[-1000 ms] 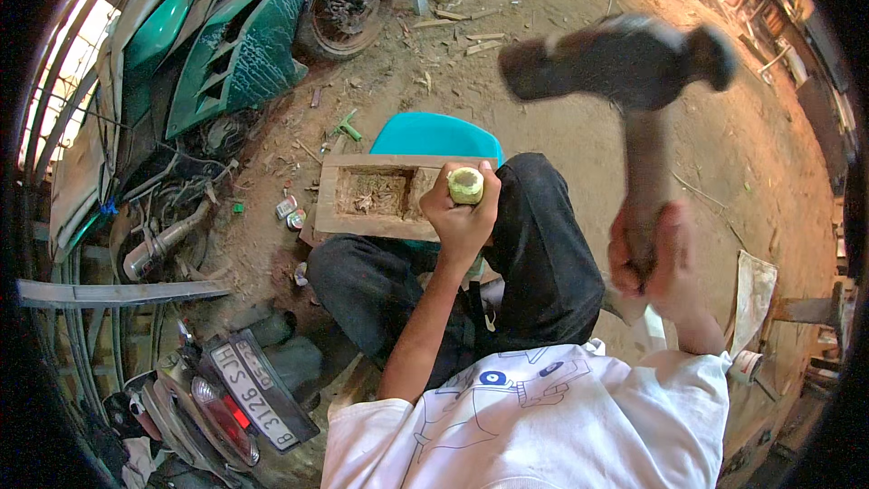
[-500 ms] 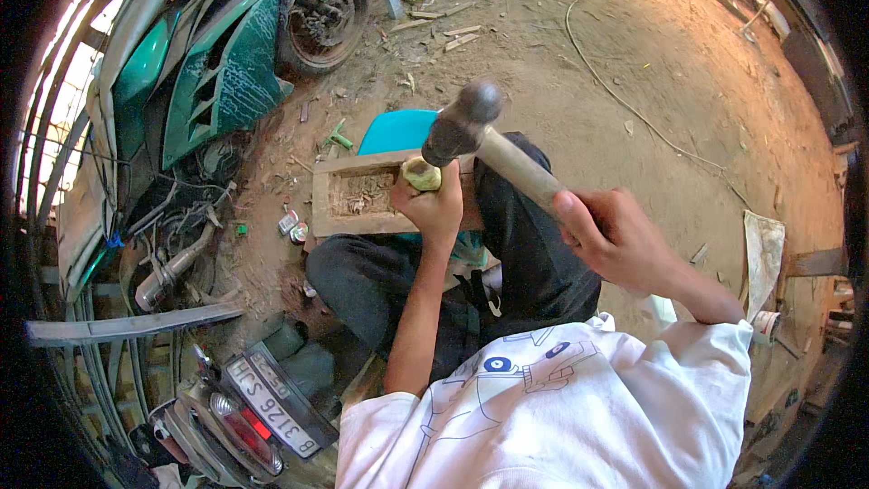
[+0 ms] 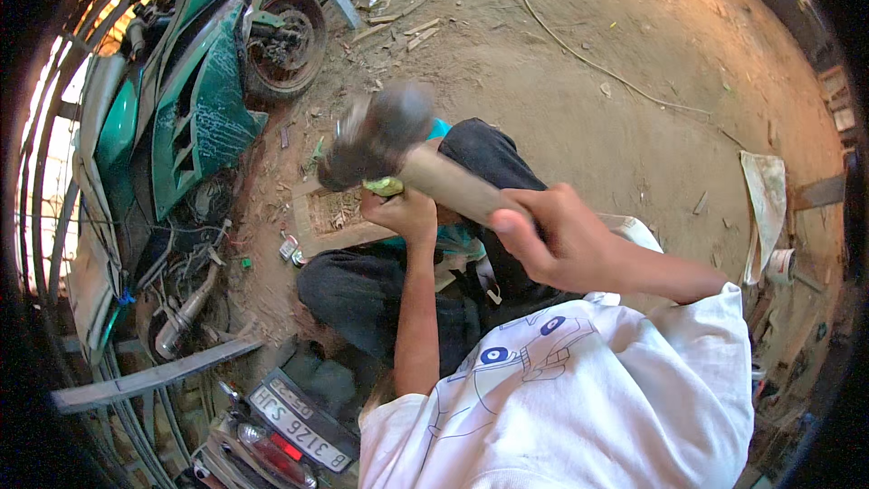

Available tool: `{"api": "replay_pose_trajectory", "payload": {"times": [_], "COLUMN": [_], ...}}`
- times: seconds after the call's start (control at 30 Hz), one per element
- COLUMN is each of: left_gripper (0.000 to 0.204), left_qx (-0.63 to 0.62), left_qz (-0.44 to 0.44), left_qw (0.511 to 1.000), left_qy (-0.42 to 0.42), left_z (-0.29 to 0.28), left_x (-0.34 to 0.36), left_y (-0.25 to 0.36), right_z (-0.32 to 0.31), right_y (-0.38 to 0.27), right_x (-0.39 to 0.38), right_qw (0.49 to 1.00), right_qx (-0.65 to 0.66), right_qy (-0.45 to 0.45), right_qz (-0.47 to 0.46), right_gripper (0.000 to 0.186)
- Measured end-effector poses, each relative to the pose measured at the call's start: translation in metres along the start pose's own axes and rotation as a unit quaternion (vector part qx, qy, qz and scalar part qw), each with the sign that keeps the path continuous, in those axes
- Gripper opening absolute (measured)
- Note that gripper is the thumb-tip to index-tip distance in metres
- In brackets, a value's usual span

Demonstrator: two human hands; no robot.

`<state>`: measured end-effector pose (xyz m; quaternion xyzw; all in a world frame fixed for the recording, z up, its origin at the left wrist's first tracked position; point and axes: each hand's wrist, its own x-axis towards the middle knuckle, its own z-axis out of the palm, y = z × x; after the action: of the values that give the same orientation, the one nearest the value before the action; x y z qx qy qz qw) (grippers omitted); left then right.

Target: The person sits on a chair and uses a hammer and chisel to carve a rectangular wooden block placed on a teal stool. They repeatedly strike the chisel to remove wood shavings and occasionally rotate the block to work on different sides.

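Note:
In my right hand (image 3: 557, 235) I grip the wooden handle of a hammer (image 3: 457, 186); its metal head is motion-blurred above my left hand. My left hand (image 3: 407, 215) is closed around a chisel (image 3: 384, 186), of which only the yellow-green handle end shows. Its blade is hidden under the fist. Beneath that hand lies a wooden block (image 3: 348, 237) with a hollowed rectangular recess holding wood chips. The block sits in front of my crossed, dark-trousered legs. Whether the hammer touches the chisel, I cannot tell.
A green motorcycle (image 3: 208, 81) stands at the left, with another vehicle's tail light (image 3: 272, 444) at the lower left. A metal bar (image 3: 163, 376) juts out between them. Wood scraps (image 3: 421, 36) and a long hose (image 3: 588, 62) lie on the dirt floor. A whitish cloth (image 3: 762, 208) hangs at right.
The hammer has moved left and its head now covers much of the space above my left fist. My left hand keeps hold of the chisel. The whole view has shifted slightly.

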<state>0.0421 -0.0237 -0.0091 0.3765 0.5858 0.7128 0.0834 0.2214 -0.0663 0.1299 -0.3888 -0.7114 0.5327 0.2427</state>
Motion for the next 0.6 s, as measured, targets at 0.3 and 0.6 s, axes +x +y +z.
{"api": "replay_pose_trajectory", "payload": {"times": [0.3, 0.6], "left_gripper": [0.019, 0.014], "left_qx": [0.062, -0.049], "left_qz": [-0.047, 0.051], "left_qw": [0.997, 0.997], "left_qy": [0.010, 0.019], "left_z": [0.001, 0.012], "left_x": [0.002, 0.001], "left_y": [-0.030, -0.002], "right_z": [0.003, -0.003], "right_y": [0.008, 0.008], "right_x": [0.004, 0.004], "right_qw": [0.995, 0.992], "right_qx": [-0.041, -0.011], "right_qy": [0.031, 0.083], "right_qz": [-0.081, -0.094], "right_gripper": [0.036, 0.048]}}
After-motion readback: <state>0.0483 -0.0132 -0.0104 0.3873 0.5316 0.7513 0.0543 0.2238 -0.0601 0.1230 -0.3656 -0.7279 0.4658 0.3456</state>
